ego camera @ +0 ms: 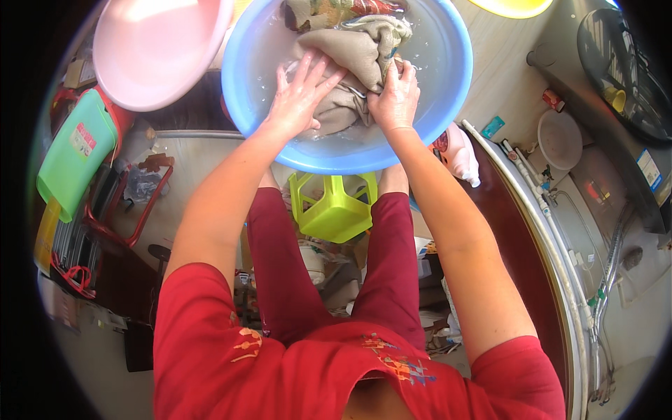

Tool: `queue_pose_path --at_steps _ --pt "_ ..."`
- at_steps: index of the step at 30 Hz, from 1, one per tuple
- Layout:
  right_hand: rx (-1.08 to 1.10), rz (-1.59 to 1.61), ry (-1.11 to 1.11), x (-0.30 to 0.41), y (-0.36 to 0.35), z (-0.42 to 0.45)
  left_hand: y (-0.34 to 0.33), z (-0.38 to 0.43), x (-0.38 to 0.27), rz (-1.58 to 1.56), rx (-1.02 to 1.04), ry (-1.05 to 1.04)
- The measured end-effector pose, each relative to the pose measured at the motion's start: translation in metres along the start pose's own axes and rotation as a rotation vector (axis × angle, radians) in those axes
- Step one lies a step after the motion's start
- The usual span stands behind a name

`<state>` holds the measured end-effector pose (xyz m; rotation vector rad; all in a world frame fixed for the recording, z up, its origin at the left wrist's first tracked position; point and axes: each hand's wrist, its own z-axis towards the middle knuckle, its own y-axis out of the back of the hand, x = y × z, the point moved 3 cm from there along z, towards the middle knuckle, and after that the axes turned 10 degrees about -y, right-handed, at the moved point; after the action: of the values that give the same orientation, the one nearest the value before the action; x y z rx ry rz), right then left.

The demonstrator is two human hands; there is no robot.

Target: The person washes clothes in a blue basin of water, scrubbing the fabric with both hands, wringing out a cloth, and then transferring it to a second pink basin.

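A round blue plastic basin [231, 84] in front of me holds cloudy water [441, 89] and a bunched, wet beige cloth [344, 47]. At the far side of the basin floats a part of fabric with a red, green and brown pattern [346, 9]; whether it belongs to the same cloth, I cannot tell. My left hand [296, 100] lies palm down on the left of the cloth, fingers spread. On the other side my right hand [396, 100] grips a bunched fold, fingertips partly hidden behind it. Some of the cloth is under water.
A pink basin [157, 58] stands at the upper left, above a green plastic container [79, 152]. Below the blue basin is a lime-green plastic stool [336, 210]. A pink bottle [462, 155] touches or nearly touches the basin's right side. White pipes [551, 226] run along the right.
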<state>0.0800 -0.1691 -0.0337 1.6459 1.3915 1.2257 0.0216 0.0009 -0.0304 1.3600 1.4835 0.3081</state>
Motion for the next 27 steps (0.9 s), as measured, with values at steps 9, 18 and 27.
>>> queue_pose_path --at_steps 9,18,27 --pt "0.168 -0.132 -0.092 -0.028 -0.041 0.017 -0.049 0.027 0.019 0.064 0.261 0.042" --pt "0.342 -0.214 -0.242 -0.047 -0.077 0.033 -0.052 0.046 0.036 -0.312 0.302 0.438" --pt "0.495 -0.143 -0.206 -0.056 -0.073 0.034 -0.089 0.022 0.057 -0.171 0.276 0.327"
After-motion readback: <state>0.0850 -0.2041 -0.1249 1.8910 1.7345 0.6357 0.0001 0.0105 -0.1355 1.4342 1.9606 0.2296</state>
